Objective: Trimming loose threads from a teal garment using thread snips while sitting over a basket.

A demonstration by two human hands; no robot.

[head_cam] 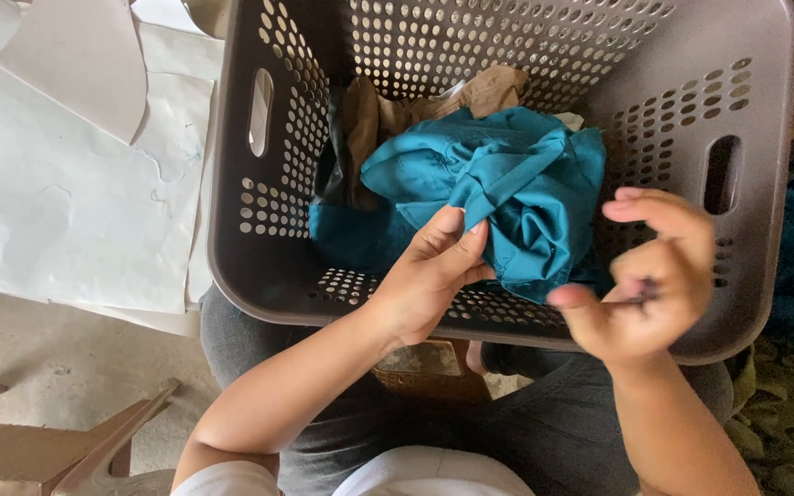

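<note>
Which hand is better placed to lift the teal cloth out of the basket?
Left. The left hand already pinches the teal cloth inside the grey basket. The right hand sits off the cloth, busy pinching something small and dark.

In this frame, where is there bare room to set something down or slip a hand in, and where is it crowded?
Free: the white paper sheets left of the grey basket, and the bare floor below them. Inside the basket, only a strip along its left wall. Crowded: the teal cloth fills the middle, pinched by the left hand; the right hand is at the right wall.
</note>
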